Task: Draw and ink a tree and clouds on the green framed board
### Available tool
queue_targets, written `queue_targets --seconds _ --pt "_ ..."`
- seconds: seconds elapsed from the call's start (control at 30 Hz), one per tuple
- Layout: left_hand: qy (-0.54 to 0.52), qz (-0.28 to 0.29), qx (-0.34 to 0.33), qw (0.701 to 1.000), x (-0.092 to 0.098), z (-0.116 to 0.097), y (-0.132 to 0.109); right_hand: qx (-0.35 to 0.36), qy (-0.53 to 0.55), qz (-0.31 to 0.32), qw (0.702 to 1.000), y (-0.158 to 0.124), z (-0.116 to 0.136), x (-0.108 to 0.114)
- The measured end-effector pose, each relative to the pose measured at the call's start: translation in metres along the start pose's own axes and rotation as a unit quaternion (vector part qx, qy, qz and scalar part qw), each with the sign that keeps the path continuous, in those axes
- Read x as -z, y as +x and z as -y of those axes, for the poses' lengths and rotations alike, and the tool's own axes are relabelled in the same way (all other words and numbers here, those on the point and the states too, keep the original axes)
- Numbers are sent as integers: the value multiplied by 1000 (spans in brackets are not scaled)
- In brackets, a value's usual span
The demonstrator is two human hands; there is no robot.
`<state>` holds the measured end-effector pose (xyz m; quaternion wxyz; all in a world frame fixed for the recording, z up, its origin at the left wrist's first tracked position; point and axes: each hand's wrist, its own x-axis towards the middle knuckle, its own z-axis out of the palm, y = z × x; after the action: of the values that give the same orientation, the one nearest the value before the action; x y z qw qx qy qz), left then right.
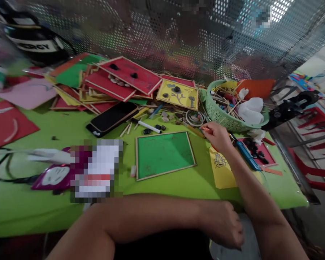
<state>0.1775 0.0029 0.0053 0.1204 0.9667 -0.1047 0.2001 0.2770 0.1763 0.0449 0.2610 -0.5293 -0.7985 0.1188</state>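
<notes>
My right hand [216,135] reaches to the table beside the green basket [219,108], its fingertips pinched near a small orange-red spot I cannot make out. Below it lies a yellow sheet [219,169] with a line drawing. My left hand [222,224] is curled into a fist at the table's front edge, above a translucent plastic thing [237,238]; its palm is hidden. A green panel [165,155] framed with thin wooden sticks lies in front of me, with neither hand touching it. Behind it are a white marker [147,125], dark pebbles [159,127] and a wire ring [195,117].
Red framed panels [132,74] are stacked at the back, beside a yellow decorated one [178,94]. A black phone [113,117] lies left of centre. A blue tool [247,155] and black pebbles [256,150] are at right. A perforated metal screen [157,36] rises behind the table.
</notes>
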Motion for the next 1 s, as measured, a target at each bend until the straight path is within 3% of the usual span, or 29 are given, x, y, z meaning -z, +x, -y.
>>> queue_targets --seconds 0.17,0.4,0.7,1.0 --pt "25 -42 41 998 22 11 -4 45 -65 66 995 -4 2 -12" --pt "100 -95 134 981 46 26 -31 64 -97 65 991 -3 -7 -14" --pt "125 -127 174 968 55 37 -42 48 -62 27 997 -5 -7 -15" --pt "118 -112 189 969 67 40 -44 72 -44 -26 996 1 -8 -7"
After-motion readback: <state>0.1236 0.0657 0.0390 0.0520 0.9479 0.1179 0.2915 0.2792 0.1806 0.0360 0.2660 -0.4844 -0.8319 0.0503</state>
